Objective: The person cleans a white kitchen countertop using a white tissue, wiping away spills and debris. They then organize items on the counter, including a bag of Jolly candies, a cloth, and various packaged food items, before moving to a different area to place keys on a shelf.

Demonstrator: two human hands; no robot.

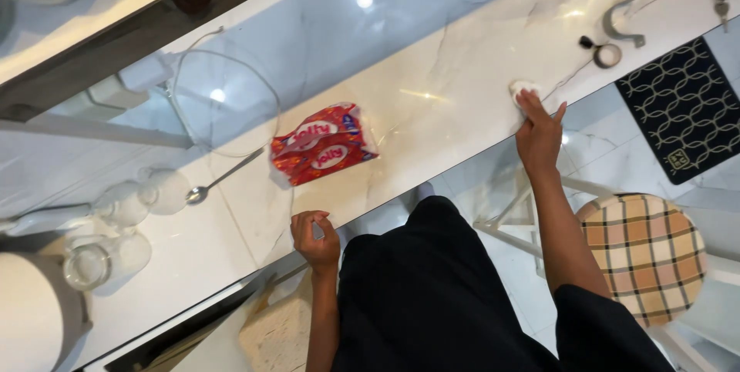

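white pad: a small white pad [523, 91], perhaps a folded tissue or cloth, lies on the counter near its front edge, on the person's right side. too little of it shows to tell its long axis or which way it points.
right hand: the right hand [539, 131] is stretched out with the arm straight, fingers extended and flat, fingertips pressing down on the white pad.
left hand: the left hand [314, 237] rests at the front edge of the counter, fingers curled in toward the palm. whether it holds anything cannot be told.
red packet: a red and white soft packet [324, 144] lies flat on the counter between the two hands, well apart from the pad. its long axis runs roughly left to right, slightly tilted.
spoon: a metal spoon [220, 181] lies just left of the packet, bowl toward the person's left, handle angled up toward the packet.
glasses: clear glasses and jars [131, 210] stand in a group at the left end, near a large white round container [35, 318].
cable: a thin white cable [223, 79] loops across the counter behind the packet.
metal parts: a metal clamp [620, 21] and a small ring [607, 54] lie at the far right end, beyond the pad.
counter: a long, glossy, white marble-look counter [432, 63] with grey veins, reflecting ceiling lights.
room: a pale tiled floor, a dark patterned mat [686, 110], and a stool with a checked cushion [647, 252] beside the person's right arm.
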